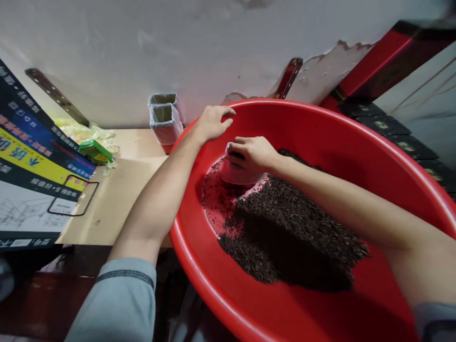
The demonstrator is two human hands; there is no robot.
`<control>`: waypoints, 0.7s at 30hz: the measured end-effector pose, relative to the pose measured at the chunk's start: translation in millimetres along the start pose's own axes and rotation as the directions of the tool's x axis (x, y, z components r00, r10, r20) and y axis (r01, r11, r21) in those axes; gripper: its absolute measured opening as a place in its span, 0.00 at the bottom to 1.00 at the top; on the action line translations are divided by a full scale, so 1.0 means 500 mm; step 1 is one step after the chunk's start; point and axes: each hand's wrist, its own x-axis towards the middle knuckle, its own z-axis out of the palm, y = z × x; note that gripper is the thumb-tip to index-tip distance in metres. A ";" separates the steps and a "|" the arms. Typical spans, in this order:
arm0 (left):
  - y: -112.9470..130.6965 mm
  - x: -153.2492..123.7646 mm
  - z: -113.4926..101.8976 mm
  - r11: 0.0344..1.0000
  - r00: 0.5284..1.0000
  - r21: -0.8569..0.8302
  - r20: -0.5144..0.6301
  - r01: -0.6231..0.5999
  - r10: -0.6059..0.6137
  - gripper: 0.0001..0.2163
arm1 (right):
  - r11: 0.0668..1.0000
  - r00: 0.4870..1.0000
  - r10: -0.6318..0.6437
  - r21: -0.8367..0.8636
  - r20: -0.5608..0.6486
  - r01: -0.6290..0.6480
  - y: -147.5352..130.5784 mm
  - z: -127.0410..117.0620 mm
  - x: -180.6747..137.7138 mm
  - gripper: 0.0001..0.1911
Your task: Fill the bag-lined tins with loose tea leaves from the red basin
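Note:
A large red plastic basin (359,137) holds a heap of loose dark brown bits (302,204) that look like dried tea leaves. Inside it, at the far left of the heap, my right hand (254,153) grips the top of a small bag-lined container (237,175). The container's base is against the basin floor, where the bits lie thin. Just left of it, my left hand (215,122) is over the basin's far left rim with its fingers stretched out and thumb apart, holding nothing. Whether its palm touches the rim is hidden.
Two more bag-lined containers (166,118) stand beside the basin on a wooden board (121,190). A printed cardboard box (32,166), a green packet (96,151) and a thin black frame (73,195) are at left. Behind is a wall; a red beam (384,61) slants at right.

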 end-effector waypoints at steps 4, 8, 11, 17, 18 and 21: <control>-0.002 -0.002 -0.006 0.998 0.998 0.013 0.003 0.055 -0.055 0.20 | 0.997 0.997 -0.080 -0.021 0.015 0.080 0.013 0.001 -0.026 0.25; 0.017 -0.003 -0.006 0.999 0.999 0.011 0.039 0.033 -0.033 0.19 | 0.999 0.998 -0.041 -0.003 0.037 0.042 0.055 -0.002 -0.075 0.29; 0.046 -0.007 -0.010 0.999 0.993 0.035 0.115 0.028 -0.032 0.20 | 0.999 0.994 0.042 0.012 0.100 -0.043 0.085 0.005 -0.108 0.33; 0.129 -0.034 0.010 0.980 0.857 0.179 0.488 0.086 -0.164 0.44 | 0.974 0.962 0.213 0.045 0.172 -0.224 0.121 -0.003 -0.168 0.41; 0.140 -0.040 0.024 0.973 0.822 0.218 0.537 0.082 -0.190 0.50 | 0.967 0.957 0.239 0.048 0.162 -0.250 0.122 -0.009 -0.181 0.41; 0.161 -0.051 0.070 0.947 0.816 0.317 0.535 0.044 -0.217 0.52 | 0.953 0.949 0.289 0.054 0.128 -0.298 0.114 -0.024 -0.218 0.41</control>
